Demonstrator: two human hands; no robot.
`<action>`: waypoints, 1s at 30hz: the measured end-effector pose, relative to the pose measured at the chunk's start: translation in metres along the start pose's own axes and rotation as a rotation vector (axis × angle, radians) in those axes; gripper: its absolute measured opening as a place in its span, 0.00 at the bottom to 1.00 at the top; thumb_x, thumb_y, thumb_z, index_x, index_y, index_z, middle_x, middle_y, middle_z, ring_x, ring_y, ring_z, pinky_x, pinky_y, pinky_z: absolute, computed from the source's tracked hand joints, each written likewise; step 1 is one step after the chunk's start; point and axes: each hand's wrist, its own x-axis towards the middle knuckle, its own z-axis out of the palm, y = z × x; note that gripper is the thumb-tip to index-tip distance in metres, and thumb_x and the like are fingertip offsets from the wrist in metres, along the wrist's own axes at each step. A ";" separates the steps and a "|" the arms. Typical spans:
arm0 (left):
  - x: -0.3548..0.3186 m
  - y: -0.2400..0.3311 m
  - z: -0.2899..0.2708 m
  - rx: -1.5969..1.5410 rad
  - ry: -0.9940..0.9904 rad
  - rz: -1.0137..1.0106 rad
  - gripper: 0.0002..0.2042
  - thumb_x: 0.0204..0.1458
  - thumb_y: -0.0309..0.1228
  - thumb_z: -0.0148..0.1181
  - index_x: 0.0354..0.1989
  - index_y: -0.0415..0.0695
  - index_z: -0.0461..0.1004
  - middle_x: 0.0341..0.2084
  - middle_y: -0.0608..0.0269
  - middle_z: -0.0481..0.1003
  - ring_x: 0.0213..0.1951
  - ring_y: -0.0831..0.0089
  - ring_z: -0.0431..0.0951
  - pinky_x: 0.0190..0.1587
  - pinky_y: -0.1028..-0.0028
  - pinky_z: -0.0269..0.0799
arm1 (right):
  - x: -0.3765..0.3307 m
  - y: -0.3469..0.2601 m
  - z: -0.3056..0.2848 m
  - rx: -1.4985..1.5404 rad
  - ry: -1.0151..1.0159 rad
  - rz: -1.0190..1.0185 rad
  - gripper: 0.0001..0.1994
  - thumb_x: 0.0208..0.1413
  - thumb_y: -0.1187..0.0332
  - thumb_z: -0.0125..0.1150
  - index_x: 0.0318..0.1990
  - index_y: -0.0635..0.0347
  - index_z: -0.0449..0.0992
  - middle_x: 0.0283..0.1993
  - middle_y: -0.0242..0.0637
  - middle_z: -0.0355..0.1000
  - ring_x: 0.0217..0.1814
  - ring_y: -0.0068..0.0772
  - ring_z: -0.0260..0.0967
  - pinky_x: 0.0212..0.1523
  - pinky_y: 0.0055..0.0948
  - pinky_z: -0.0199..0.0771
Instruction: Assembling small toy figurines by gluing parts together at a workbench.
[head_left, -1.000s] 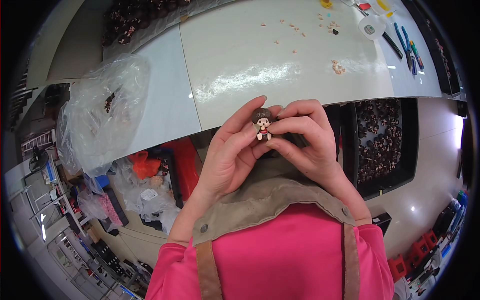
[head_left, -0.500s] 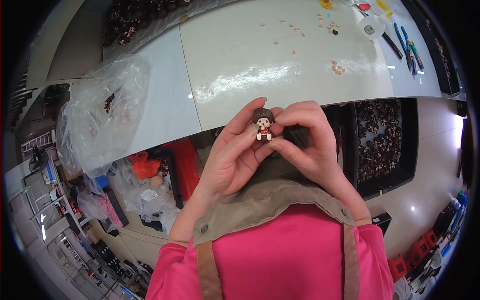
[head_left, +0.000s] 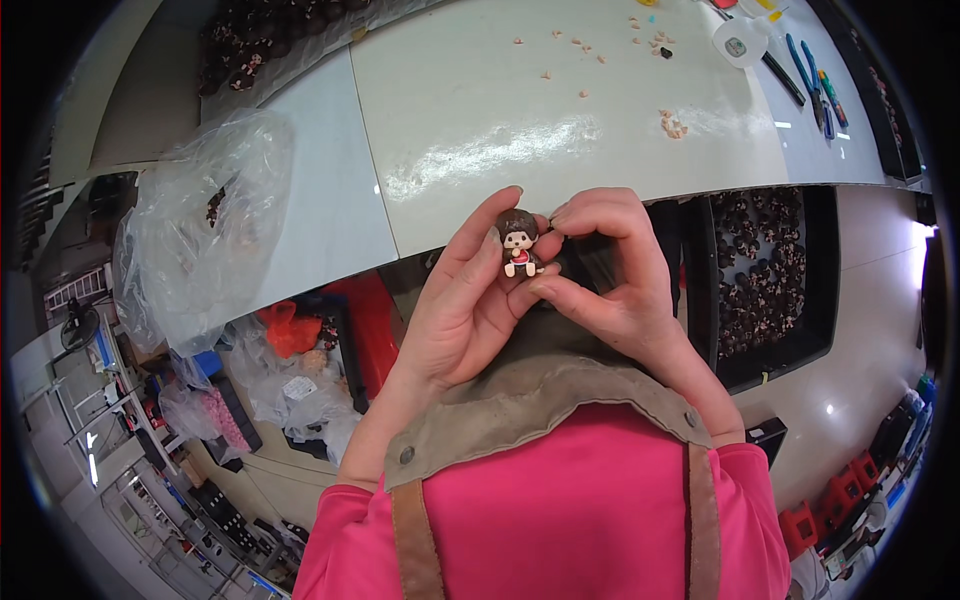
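Just past the near edge of the worktable, I hold up a small seated figurine (head_left: 520,250) with dark brown hair, a pale face, a red bib and pale feet. My left hand (head_left: 450,315) grips it between thumb and fingers from the left and below. From the other side, my right hand (head_left: 630,275) curls in, its index fingertip by the figurine's head and its thumb by the lower body. The figurine sits upright and faces up toward me. Its back is hidden by my left fingers.
Pale scraps (head_left: 673,124) are scattered on the white worktable (head_left: 480,190). A white bottle (head_left: 738,44) and blue-handled pliers (head_left: 808,75) lie at the far right. Clear plastic bags (head_left: 215,215) cover the left. A black tray (head_left: 825,290) of dark figurine pieces stands at right below the tabletop.
Both hands and the figurine have shifted slightly left and up. The figurine has turned a little, and more of its red bib shows.
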 end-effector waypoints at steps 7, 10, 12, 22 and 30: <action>-0.001 0.002 0.002 0.049 -0.005 0.019 0.22 0.60 0.30 0.44 0.62 0.44 0.51 0.51 0.53 0.63 0.51 0.67 0.70 0.53 0.68 0.71 | 0.001 -0.002 0.001 0.011 -0.002 0.011 0.21 0.37 0.77 0.69 0.41 0.58 0.68 0.40 0.34 0.68 0.44 0.32 0.65 0.43 0.26 0.68; -0.001 0.001 0.001 0.056 -0.003 0.023 0.22 0.60 0.30 0.45 0.62 0.45 0.51 0.51 0.53 0.63 0.51 0.67 0.70 0.54 0.67 0.70 | 0.001 -0.002 0.001 -0.011 -0.015 0.008 0.21 0.37 0.77 0.69 0.41 0.58 0.67 0.40 0.34 0.68 0.45 0.32 0.64 0.43 0.26 0.68; -0.001 0.001 0.000 0.057 -0.006 0.026 0.22 0.60 0.30 0.45 0.62 0.45 0.51 0.51 0.53 0.63 0.51 0.67 0.70 0.54 0.67 0.69 | 0.002 -0.003 0.002 -0.004 -0.009 0.003 0.21 0.37 0.77 0.69 0.41 0.57 0.67 0.40 0.34 0.68 0.45 0.32 0.64 0.43 0.26 0.68; -0.005 0.001 -0.003 0.040 -0.025 0.024 0.22 0.60 0.31 0.46 0.62 0.44 0.52 0.49 0.55 0.66 0.48 0.69 0.71 0.50 0.68 0.70 | 0.001 -0.006 0.003 -0.071 -0.037 -0.007 0.21 0.38 0.79 0.68 0.42 0.58 0.69 0.42 0.36 0.67 0.46 0.32 0.65 0.42 0.26 0.70; -0.003 0.002 -0.003 0.034 -0.012 0.013 0.23 0.60 0.32 0.46 0.62 0.44 0.51 0.49 0.56 0.65 0.47 0.70 0.71 0.49 0.69 0.70 | 0.000 -0.005 0.005 -0.013 -0.061 0.059 0.20 0.37 0.79 0.68 0.40 0.59 0.67 0.44 0.40 0.64 0.48 0.34 0.63 0.48 0.29 0.65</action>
